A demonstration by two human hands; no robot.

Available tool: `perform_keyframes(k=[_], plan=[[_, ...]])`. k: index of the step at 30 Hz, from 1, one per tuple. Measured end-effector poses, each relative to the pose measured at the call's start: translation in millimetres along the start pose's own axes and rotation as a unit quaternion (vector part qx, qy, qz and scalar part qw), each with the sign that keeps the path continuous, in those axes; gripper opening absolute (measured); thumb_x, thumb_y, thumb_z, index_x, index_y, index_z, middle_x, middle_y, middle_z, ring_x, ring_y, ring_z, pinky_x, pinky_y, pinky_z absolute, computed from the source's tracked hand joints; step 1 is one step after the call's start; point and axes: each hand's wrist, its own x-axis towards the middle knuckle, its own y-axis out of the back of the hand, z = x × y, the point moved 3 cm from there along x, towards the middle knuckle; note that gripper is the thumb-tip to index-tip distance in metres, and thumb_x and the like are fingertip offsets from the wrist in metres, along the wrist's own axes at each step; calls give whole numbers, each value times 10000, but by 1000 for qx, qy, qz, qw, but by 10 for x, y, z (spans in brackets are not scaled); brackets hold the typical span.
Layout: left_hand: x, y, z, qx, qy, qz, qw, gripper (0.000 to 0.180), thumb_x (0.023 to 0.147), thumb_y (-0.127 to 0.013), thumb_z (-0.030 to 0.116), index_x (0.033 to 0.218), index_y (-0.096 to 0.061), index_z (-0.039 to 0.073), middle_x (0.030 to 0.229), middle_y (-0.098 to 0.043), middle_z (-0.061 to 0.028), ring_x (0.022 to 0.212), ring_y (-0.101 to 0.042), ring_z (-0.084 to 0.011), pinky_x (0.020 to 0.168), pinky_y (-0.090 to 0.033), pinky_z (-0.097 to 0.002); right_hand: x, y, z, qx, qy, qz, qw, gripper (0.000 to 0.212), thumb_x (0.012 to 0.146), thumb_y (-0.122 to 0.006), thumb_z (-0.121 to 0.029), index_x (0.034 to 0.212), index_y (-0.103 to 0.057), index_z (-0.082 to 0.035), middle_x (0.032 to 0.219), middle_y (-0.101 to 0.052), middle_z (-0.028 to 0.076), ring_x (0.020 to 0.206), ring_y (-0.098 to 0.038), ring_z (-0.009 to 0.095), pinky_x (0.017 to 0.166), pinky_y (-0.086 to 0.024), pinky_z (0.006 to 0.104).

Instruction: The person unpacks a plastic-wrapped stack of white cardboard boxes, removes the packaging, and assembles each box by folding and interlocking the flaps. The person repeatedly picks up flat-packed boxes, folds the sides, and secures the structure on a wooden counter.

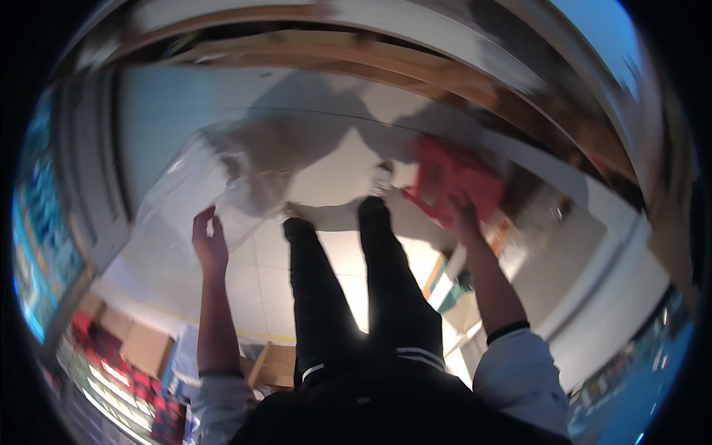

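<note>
My right hand (465, 213) is at the near edge of a red bag (461, 172), its fingers closed over the red material. Motion blur softens the grip and the bag's outline. A red strap-like strip sticks out on the bag's left side. My left hand (211, 236) is raised on the left with loosely curled fingers, the thumb apart from them and nothing visible between. Just beyond it a crumpled sheet of clear plastic (185, 178) spreads over the pale floor (326, 174). Whether the left hand touches this plastic cannot be made out.
Wooden shelving (482, 85) runs along the far side. A white panel or box (571, 245) stands at the right, and a grey slotted panel (93, 163) at the left. Cardboard boxes (147, 348) lie lower left. My shoe (380, 179) is left of the red bag.
</note>
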Motion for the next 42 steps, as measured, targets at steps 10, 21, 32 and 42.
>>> perform_keyframes(k=[10, 21, 32, 42], plan=[[-321, 107, -1958, -135, 442, -49, 885, 648, 828, -701, 288, 1290, -404, -55, 1216, -545, -203, 1106, -552, -254, 948, -432, -347, -855, -3928, 31, 25, -251, -300, 920, 1019, 772, -664, -578, 1498, -54, -204, 1508, -214, 123, 1304, -318, 409, 919, -432, 548], [567, 212, -1655, -297, 196, 36, 934, 567, 785, -731, 246, 1235, -494, -6, 1091, -638, -158, 1018, -612, -289, 890, -466, -382, -392, -4615, -740, 158, -34, -156, 974, 439, 902, -629, -242, 1284, -442, -131, 1245, -518, 45, 1167, -501, 226, 965, -446, 449], [320, 769, -1816, -15, 159, 106, 981, 703, 758, -743, 261, 1327, -421, 1, 1374, -424, -205, 1257, -416, -348, 1018, -360, -405, -332, -4318, -754, -55, -97, -199, 974, 474, 879, -610, -159, 1319, -435, -138, 1257, -541, 52, 1156, -520, 221, 944, -430, 406], [467, 724, -1812, -288, 307, 69, 904, 233, 934, -519, 216, 986, -585, -1, 739, -645, -107, 630, -614, -188, 609, -478, -305, -615, -4469, -1585, -264, 314, -35, 911, 478, 867, -539, -137, 1330, -456, -57, 1073, -602, 80, 953, -586, 180, 832, -460, 306]])
